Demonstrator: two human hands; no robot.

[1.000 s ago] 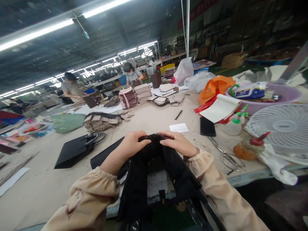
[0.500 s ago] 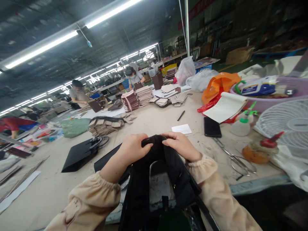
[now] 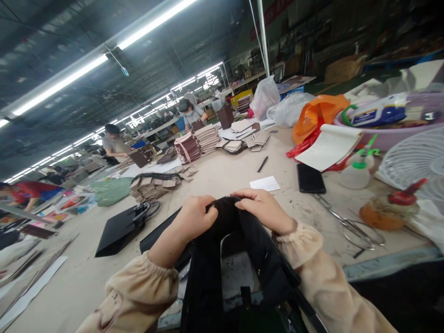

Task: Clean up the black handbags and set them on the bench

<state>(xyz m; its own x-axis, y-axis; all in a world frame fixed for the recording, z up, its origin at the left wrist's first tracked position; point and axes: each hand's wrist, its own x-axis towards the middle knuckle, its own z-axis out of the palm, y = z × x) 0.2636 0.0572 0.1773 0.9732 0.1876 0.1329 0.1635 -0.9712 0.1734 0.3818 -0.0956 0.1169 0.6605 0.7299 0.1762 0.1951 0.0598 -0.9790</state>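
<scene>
A black bag (image 3: 231,217), seemingly unfinished, hangs over the near table edge with an opening through its middle. My left hand (image 3: 198,217) is closed on its upper rim, thumb and fingers pinching the fabric. On the same rim, a little to the right, my right hand (image 3: 262,208) grips with the thumb inside and the fingers over the outer side. The lower part of the bag runs out of view. Left of my left hand, a black handbag (image 3: 116,231) with looped handles lies on the table. A white paper slip (image 3: 265,183) lies just beyond my right hand.
At right are a phone (image 3: 311,178), scissors (image 3: 350,224), a glue jar (image 3: 381,215), a squeeze bottle (image 3: 355,175), a white fan (image 3: 416,162) and a lilac basin (image 3: 378,138). Stacked brown pieces (image 3: 187,148) stand farther back. Several people work beyond.
The whole view has shifted slightly, so the table items at right sit farther right. Both hands keep hold of the bag's rim; my left fingers are curled a bit tighter.
</scene>
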